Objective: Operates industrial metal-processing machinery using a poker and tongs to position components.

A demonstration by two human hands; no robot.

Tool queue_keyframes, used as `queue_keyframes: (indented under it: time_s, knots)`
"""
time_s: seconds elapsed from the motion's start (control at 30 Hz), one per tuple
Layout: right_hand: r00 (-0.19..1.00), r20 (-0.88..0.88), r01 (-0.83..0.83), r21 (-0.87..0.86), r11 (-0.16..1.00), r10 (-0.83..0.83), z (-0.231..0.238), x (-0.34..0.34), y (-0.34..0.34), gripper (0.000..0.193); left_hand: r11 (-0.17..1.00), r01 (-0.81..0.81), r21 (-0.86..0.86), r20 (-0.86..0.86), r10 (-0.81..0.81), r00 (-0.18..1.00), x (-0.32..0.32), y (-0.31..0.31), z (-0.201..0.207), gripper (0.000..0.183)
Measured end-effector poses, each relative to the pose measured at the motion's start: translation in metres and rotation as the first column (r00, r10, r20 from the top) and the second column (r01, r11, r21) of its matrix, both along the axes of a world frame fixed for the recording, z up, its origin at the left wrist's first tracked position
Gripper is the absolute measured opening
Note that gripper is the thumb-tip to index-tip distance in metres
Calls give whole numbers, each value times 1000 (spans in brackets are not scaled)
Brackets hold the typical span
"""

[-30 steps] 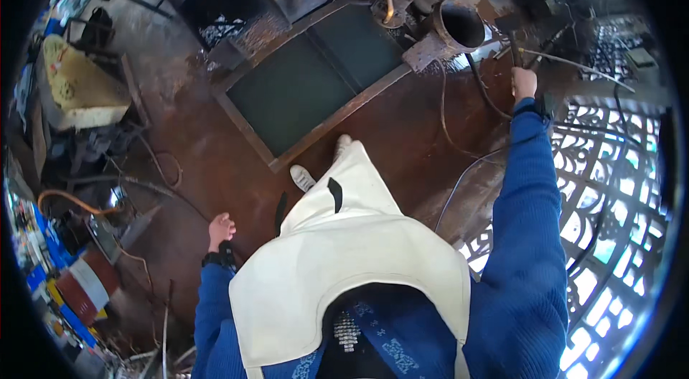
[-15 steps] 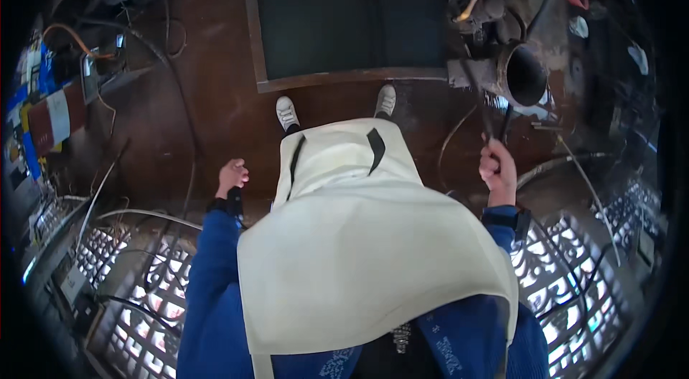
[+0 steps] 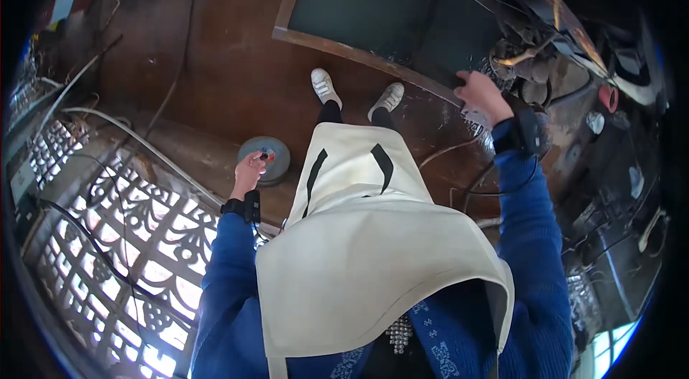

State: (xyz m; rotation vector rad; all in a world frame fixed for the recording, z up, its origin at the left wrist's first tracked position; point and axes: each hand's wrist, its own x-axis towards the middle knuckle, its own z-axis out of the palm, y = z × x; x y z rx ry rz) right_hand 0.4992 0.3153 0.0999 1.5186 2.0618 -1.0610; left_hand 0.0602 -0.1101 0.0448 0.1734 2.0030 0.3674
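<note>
My left hand (image 3: 250,168) has its fingers curled inward, the tips at a small red and dark spot near the middle of a round grey disc (image 3: 274,172). Whether the fingers grip the disc or are only above it is unclear. My right hand (image 3: 484,96) reaches forward to the wooden border of a dark green panel (image 3: 352,6). Its finger and thumb are stretched apart, and I see nothing held in them. A cream apron (image 3: 373,264) covers my front, and dark bands sit round both wrists.
Dark rounded metal pieces (image 3: 527,63) crowd beyond my right hand, with a pink cup-like thing (image 3: 608,97) farther right. A patterned lattice (image 3: 136,257) lies at lower left, crossed by cables (image 3: 143,142). White shoes (image 3: 391,95) stand on the brown floor (image 3: 237,41).
My view has turned, tilting the panel. My right hand has left a dark rod-like handle and now reaches by the panel's border. The grey disc now shows at my left hand.
</note>
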Motion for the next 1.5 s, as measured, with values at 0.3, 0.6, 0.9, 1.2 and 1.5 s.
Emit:
queue_keyframes:
  time_s: [0.3, 0.6, 0.9, 1.2, 1.5]
  knots:
    - [933, 205, -235, -276, 932, 296, -68, -116, 79, 20, 973, -204, -110, 154, 219, 963, 7, -65, -53, 31]
    - [943, 12, -306, -370, 877, 333, -190, -141, 74, 23, 957, -261, -126, 161, 279, 947, 4, -70, -61, 31]
    - [875, 1, -433, -450, 781, 485, -277, -132, 77, 27, 953, -222, -207, 134, 252, 958, 1, -70, -81, 32]
    - [893, 43, -373, -485, 791, 448, -253, -88, 78, 21, 951, -224, -211, 196, 266, 944, 16, -46, -99, 32]
    - [973, 224, 42, -412, 910, 57, -213, -71, 51, 42, 955, -223, -195, 205, 262, 943, 22, -50, -112, 32]
